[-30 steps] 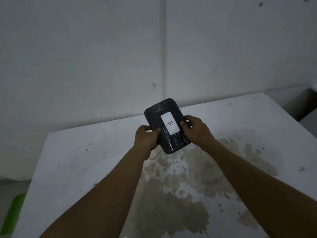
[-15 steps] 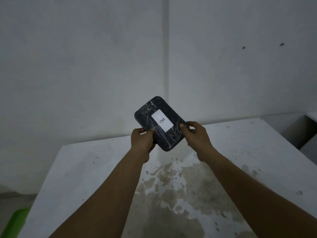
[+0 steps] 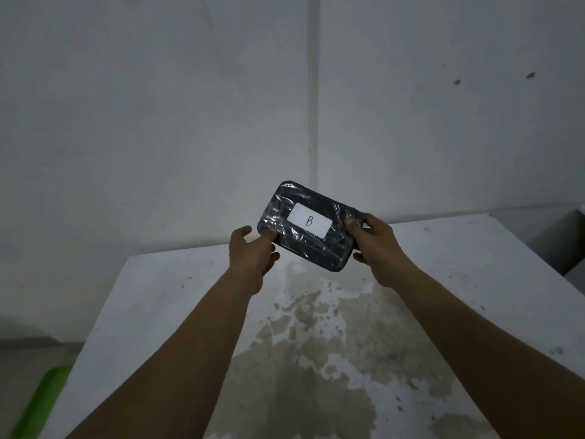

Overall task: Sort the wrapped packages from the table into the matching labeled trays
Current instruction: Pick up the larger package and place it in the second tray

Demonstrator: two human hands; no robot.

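Observation:
A dark package wrapped in clear film [image 3: 329,245] is held up in the air above the far part of the white table [image 3: 177,299]. Its white label [image 3: 309,221] shows a handwritten B and faces me. My left hand [image 3: 251,256] pinches its lower left corner with thumb and fingers. My right hand [image 3: 376,245] grips its right end, thumb on the front face. The package lies roughly level, tilted down to the right. No labeled trays can be read from here.
The tabletop carries a large brownish stain [image 3: 332,353] in its middle. A white wall [image 3: 158,122] rises behind the table. A green tray-like edge [image 3: 41,403] shows at lower left below the table. A grey box-like shape [image 3: 560,239] sits at far right.
The package has been turned from nearly upright to nearly level and raised a little, so the B now reads upright. Both hands kept hold and spread wider apart.

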